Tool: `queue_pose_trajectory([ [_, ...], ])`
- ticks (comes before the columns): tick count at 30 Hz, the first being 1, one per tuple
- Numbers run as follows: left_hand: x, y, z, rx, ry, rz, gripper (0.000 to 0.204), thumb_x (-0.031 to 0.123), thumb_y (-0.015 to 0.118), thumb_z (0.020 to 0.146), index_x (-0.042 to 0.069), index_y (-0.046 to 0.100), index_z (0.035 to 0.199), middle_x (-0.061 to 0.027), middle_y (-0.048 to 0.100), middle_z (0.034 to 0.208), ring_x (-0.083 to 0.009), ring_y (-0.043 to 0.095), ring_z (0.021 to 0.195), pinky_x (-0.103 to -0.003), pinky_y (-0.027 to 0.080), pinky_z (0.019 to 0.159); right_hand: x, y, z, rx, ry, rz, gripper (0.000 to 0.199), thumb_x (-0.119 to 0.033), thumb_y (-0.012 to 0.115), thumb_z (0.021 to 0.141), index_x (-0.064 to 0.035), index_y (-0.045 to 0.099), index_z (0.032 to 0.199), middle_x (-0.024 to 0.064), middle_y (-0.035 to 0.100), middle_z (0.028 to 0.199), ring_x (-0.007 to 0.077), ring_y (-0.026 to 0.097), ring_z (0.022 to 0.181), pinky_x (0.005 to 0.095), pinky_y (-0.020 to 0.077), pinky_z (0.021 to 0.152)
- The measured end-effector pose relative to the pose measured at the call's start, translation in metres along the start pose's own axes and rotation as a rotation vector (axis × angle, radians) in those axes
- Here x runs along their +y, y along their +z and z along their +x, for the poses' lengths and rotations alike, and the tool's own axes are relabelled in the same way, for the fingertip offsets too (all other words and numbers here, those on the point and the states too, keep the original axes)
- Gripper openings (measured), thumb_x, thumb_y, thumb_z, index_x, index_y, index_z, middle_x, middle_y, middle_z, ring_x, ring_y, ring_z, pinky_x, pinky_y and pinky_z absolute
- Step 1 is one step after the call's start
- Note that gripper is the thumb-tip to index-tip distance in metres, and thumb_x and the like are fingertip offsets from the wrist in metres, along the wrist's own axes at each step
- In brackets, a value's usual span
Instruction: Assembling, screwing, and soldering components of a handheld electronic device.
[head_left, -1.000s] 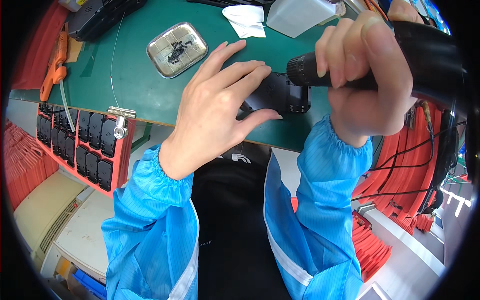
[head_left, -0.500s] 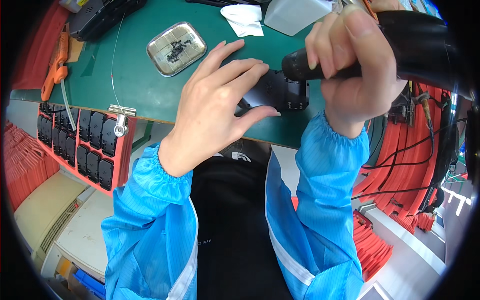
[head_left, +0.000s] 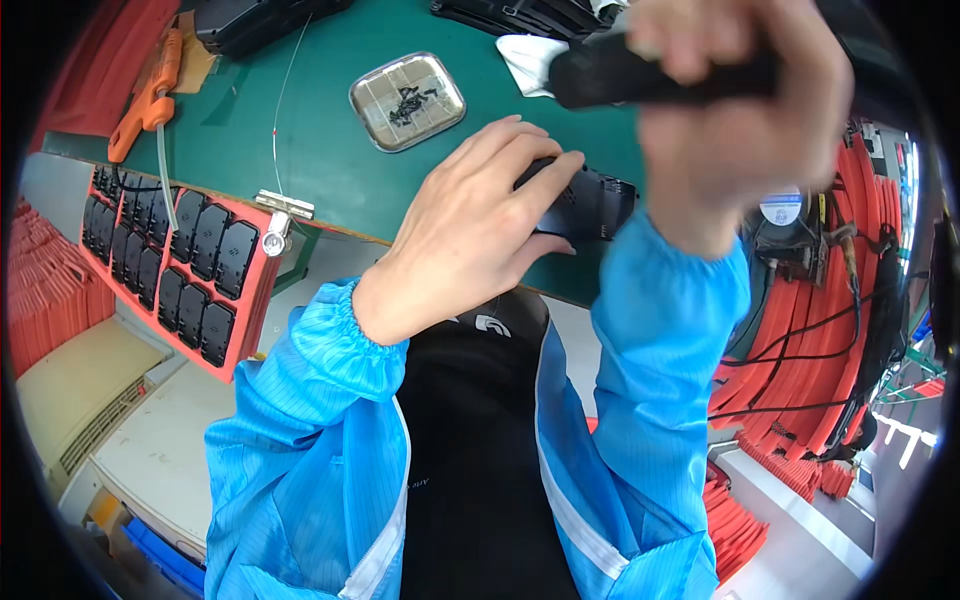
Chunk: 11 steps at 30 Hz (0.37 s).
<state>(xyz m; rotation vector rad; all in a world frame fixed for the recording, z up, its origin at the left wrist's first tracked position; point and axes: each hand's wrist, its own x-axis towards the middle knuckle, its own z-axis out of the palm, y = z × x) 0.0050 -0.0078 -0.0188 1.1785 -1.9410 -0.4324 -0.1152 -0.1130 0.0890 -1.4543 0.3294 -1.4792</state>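
On the green mat lies a flat black casing (head_left: 592, 205), its left part covered by my left hand (head_left: 478, 212). The fingers of that hand reach over its far edge, with the thumb at the near edge, so the casing sits between them. My right hand (head_left: 735, 100), smeared by motion, is wrapped around a black hand-held tool (head_left: 610, 72) with a blunt, rounded end. This tool is held above the mat, apart from the casing; its kind I cannot make out. Left of the casing stands a shallow metal tin (head_left: 436, 133) with small dark pieces, perhaps screws, in it.
An orange glue gun (head_left: 150, 105) lies at the far left. At the front edge a metal clip (head_left: 280, 220) is fastened, beside a red tray (head_left: 255, 310) of black casings. White paper (head_left: 522, 65) lies at the back; cables (head_left: 800, 355) hang over red trays at right.
My right hand has lifted the black tool up and away from the casing. My left hand still holds the casing. The whole view has shifted, so the table appears farther right.
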Motion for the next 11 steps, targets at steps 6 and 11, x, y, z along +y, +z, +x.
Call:
queue_pose_trajectory([
  [6,-0.002,0.000,0.000,0.025,0.021,0.045,0.063,0.011,0.089,0.066,0.000,0.067,0.125,-0.0154,0.063,0.121,-0.0373,0.058,0.125,-0.046,0.049,0.108,0.035,0.053,0.004,0.165,0.047,-0.037,0.035,-0.001,0.074,0.089,0.0023,0.052,0.115,0.0058,0.055,0.061,0.0163,0.052,0.043,0.0309,0.0448,0.043],
  [11,-0.001,-0.002,-0.001,-0.006,0.020,0.052,0.060,0.005,0.083,0.070,0.002,0.066,0.128,-0.0157,0.063,0.123,-0.0382,0.057,0.127,-0.048,0.047,0.112,0.051,0.055,0.001,0.192,0.064,0.001,0.035,-0.001,0.074,0.089,0.0011,0.051,0.116,0.0083,0.058,0.067,0.0165,0.054,0.045,0.0312,0.0448,0.043],
])
